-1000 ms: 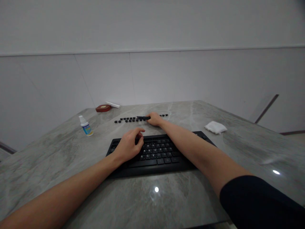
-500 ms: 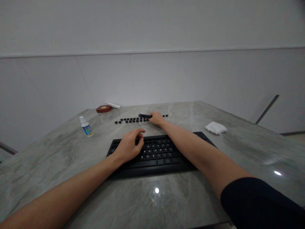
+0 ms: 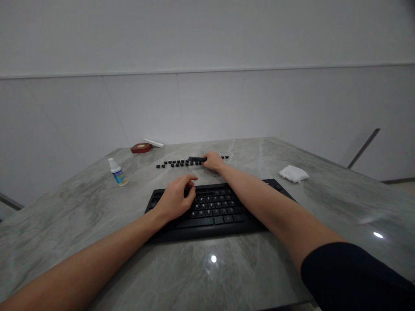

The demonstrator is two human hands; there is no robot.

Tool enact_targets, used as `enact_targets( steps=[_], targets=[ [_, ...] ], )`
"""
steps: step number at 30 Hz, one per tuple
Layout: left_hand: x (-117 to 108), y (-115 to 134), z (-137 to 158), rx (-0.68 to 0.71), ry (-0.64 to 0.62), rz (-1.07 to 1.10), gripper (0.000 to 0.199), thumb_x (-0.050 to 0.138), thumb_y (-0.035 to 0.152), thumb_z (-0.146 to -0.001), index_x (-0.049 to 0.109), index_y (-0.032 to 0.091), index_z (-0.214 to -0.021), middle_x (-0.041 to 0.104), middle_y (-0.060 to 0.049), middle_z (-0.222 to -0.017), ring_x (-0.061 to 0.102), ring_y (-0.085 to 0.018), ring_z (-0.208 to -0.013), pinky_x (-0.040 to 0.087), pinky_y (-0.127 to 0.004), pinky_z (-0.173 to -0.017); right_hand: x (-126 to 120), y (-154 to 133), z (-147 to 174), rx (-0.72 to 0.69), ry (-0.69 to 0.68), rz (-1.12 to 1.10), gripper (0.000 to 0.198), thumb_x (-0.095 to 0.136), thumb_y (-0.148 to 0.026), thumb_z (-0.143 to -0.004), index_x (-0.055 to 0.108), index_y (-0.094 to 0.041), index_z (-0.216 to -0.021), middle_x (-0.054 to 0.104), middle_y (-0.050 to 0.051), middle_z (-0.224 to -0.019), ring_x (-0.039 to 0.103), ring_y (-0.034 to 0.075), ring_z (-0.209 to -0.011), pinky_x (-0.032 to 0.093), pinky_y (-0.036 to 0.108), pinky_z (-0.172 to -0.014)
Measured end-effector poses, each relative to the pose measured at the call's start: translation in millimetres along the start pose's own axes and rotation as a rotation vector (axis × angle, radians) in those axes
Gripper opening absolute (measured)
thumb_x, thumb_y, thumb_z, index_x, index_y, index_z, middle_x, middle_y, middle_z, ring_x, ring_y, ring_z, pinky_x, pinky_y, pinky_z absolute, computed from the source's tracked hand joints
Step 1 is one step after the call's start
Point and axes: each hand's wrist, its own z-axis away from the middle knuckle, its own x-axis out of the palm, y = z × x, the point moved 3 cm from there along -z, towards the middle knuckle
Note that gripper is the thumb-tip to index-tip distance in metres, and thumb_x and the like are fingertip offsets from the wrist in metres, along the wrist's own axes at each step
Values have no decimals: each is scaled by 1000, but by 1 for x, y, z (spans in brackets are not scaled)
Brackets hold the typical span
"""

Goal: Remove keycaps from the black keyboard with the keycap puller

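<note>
A black keyboard (image 3: 207, 222) lies on the marbled table before me. My left hand (image 3: 177, 196) rests over its left part, thumb and index finger apart, the other fingers curled, nothing visible between them. Beyond the keyboard, loose black keycaps (image 3: 177, 164) sit in two rows. My right hand (image 3: 212, 160) is closed around one end of a slim black tool (image 3: 196, 159), whose exact kind I cannot make out. The tool points left over the keycap rows, hiding some of them. My right forearm crosses above the right part of the keyboard.
A white spray bottle (image 3: 118, 173) with a blue label stands at the left. At the back left are a reddish-brown box (image 3: 141, 148) and a white flat strip (image 3: 154, 143). A folded white cloth (image 3: 293, 173) lies at the right. A pale wall (image 3: 207, 103) rises behind the table.
The black tool in my right hand has tilted slightly, its left tip now a little lower. My left hand and the keyboard look the same.
</note>
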Motion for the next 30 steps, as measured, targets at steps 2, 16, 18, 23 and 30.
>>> enact_targets(
  steps=[2, 16, 18, 23, 30],
  targets=[
    [0, 0, 0, 1, -1, 0, 25, 50, 15, -84, 57, 19, -107, 66, -3, -85, 63, -19, -81, 50, -34, -80, 0, -1, 0, -7, 0, 1, 28, 58, -29, -79, 74, -21, -101, 73, 10, -96, 65, 23, -93, 46, 26, -78],
    [-1, 2, 0, 0, -3, -3, 25, 50, 15, -84, 57, 19, -107, 66, -3, -84, 64, -19, -81, 50, -34, -79, -1, -4, 1, -3, 13, 9, 25, 58, -28, -80, 74, -21, -99, 72, 11, -98, 65, 23, -95, 46, 27, -81],
    [-1, 2, 0, -3, -3, -1, 24, 50, 15, -84, 57, 19, -107, 66, -3, -84, 64, -19, -81, 50, -35, -79, -1, -4, 1, 3, 21, 4, 25, 59, -27, -79, 74, -20, -97, 72, 12, -97, 65, 24, -95, 46, 27, -81],
    [0, 0, 0, 3, -2, 6, 25, 51, 15, -84, 56, 19, -108, 65, -3, -85, 63, -19, -81, 49, -35, -80, -3, -4, 3, 23, 53, -42, 22, 62, -25, -75, 75, -19, -92, 73, 11, -93, 65, 24, -92, 45, 27, -78],
    [-1, 3, 0, 41, -28, 0, 15, 51, 14, -84, 61, 18, -95, 65, -5, -86, 62, -19, -83, 50, -35, -81, -23, -5, 6, 163, 203, -197, 42, 43, -43, -90, 73, -14, -101, 72, 12, -94, 65, 23, -92, 44, 25, -75]
  ],
)
